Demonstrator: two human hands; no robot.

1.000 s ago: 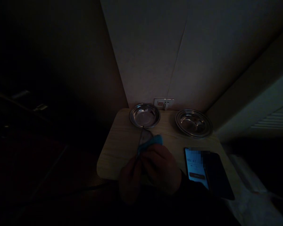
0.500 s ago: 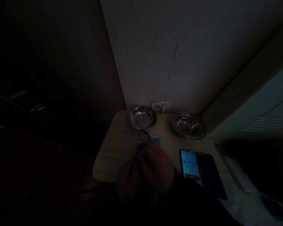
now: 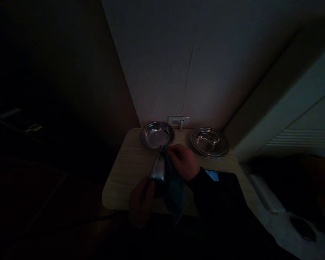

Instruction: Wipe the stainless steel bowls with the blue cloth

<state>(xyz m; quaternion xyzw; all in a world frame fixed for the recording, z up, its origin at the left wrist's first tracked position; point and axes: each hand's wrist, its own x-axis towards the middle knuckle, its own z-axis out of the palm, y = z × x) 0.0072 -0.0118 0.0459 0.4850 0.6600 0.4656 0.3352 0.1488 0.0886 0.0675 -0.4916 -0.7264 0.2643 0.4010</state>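
My left hand (image 3: pixel 142 198) is closed on the near end of a shiny metal piece (image 3: pixel 158 168), which tapers towards the back of the table; the dark leaves its kind unclear. A teal cloth (image 3: pixel 174 189) hangs down along its right side. My right hand (image 3: pixel 184 161) pinches the top of this cloth against the far tip of the metal piece. Just beyond that tip lies a round steel dish (image 3: pixel 157 135) near the wall. Most of my left hand is in deep shadow.
On the wooden table (image 3: pixel 119 180), stacked steel dishes (image 3: pixel 209 142) sit at the back right. A phone with a lit screen (image 3: pixel 212 175) lies partly under my right sleeve, near a dark flat case (image 3: pixel 229 182). A wall socket (image 3: pixel 178 121) holds a plug.
My right hand has moved up and away from my left, drawing the cloth to the far tip. More of the metal piece shows. My sleeve covers more of the phone, and the view has shifted slightly.
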